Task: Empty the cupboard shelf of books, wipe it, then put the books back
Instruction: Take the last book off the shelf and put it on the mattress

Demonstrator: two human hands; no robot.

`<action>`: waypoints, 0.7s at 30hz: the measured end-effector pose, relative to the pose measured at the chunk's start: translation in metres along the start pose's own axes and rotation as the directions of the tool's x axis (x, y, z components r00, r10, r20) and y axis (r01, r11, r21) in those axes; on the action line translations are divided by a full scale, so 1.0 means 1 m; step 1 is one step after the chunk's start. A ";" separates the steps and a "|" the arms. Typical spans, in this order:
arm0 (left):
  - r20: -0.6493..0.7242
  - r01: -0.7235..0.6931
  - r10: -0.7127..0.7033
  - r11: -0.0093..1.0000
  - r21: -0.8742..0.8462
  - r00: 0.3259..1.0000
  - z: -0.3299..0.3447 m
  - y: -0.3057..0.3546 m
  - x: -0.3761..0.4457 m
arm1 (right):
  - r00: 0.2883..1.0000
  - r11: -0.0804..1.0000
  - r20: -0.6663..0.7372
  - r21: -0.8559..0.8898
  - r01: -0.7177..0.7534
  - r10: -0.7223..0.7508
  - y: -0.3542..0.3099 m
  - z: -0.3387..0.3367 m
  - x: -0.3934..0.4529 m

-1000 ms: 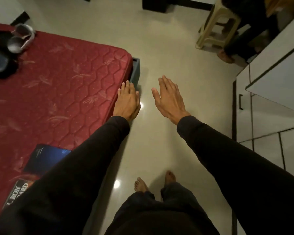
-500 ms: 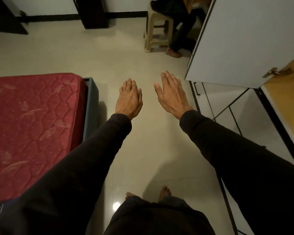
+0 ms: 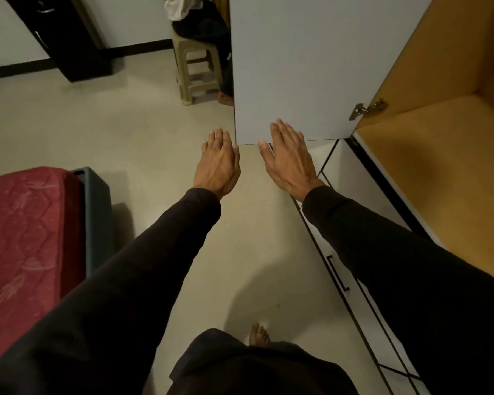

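Observation:
The cupboard shelf [image 3: 428, 155] on the right is bare tan wood, with no books on it. Its white door [image 3: 303, 67] stands swung open, hinge [image 3: 367, 109] at its lower right corner. Both my arms reach forward in dark sleeves. My left hand [image 3: 218, 163] is flat, fingers straight, empty, just left of the door's lower corner. My right hand [image 3: 288, 158] is also flat and empty, its fingertips overlapping the door's bottom edge. No books are in view.
A red mattress [image 3: 26, 229] on a blue-grey frame fills the lower left. A beige plastic stool [image 3: 197, 69] with a seated person's legs stands behind the door. A black cabinet [image 3: 60, 35] is at the far wall. White drawers [image 3: 351, 252] with black handles sit under the shelf.
My view has turned right, away from the mattress with its books, toward the open cupboard. The shelf and door now fill the right side. Both hands stay flat and empty.

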State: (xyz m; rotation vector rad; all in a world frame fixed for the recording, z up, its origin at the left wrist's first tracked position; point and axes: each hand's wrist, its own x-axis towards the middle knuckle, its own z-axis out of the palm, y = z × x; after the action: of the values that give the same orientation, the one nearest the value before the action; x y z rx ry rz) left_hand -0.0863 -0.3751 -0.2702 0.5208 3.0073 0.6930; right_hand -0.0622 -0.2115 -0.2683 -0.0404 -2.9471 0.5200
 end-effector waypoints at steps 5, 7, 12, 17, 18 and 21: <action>0.003 -0.161 0.161 0.987 -0.025 0.987 0.010 0.037 0.021 | 0.992 0.996 -0.095 -0.024 -0.089 0.086 0.039 -0.019 -0.003; 0.004 -0.200 0.200 0.979 -0.036 0.980 0.011 0.047 0.030 | 0.987 0.994 -0.120 -0.025 -0.111 0.107 0.048 -0.026 -0.003; 0.044 -0.332 0.335 0.941 -0.056 0.941 0.012 0.079 0.067 | 0.958 0.970 -0.179 -0.053 -0.239 0.226 0.073 -0.048 0.005; 0.064 -0.466 0.472 0.881 -0.082 0.879 0.003 0.109 0.106 | 0.905 0.926 -0.260 -0.080 -0.368 0.337 0.087 -0.072 0.017; 0.058 -0.500 0.505 0.862 -0.087 0.861 0.000 0.115 0.112 | 0.894 0.918 -0.273 -0.079 -0.390 0.356 0.088 -0.077 0.020; 0.046 -0.586 0.590 0.807 -0.081 0.806 -0.005 0.131 0.129 | 0.862 0.889 -0.304 -0.088 -0.450 0.406 0.090 -0.090 0.026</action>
State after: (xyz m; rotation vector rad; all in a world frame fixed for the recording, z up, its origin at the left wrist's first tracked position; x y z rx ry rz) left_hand -0.1672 -0.2250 -0.2018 1.4771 2.7258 0.7555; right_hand -0.0745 -0.0951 -0.2113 -0.7437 -2.6852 0.2968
